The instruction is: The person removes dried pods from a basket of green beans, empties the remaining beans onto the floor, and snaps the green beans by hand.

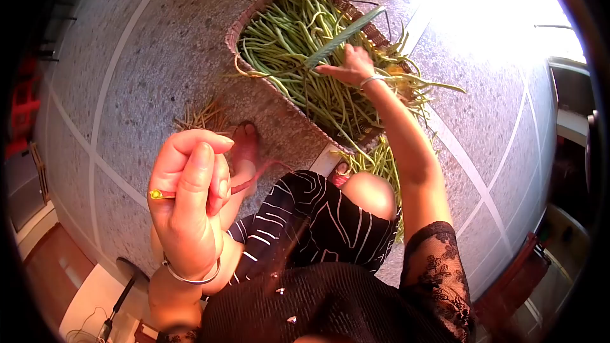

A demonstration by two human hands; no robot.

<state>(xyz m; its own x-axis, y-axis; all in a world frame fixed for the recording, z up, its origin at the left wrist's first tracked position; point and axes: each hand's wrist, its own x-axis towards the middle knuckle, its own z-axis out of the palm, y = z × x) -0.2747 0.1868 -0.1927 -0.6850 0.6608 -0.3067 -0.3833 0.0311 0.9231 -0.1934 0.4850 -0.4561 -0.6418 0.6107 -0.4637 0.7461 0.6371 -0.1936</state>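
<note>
My left hand is raised at the left, its fingers closed around a thin dark-red long bean. One end of that bean sticks out past the palm and looks yellow-green; the other trails toward my knee. My right hand reaches over a woven basket heaped with long green beans. Its thumb stretches out to the left, apart from the fingers, which are slightly blurred and lie over the beans beside the green-wrapped basket handle. I see nothing gripped in the right hand.
More green beans lie on the floor at the basket's near side. A small pile of brownish-red pods sits on the speckled floor near my foot. Strong light floods the upper right, and a red chair stands far left.
</note>
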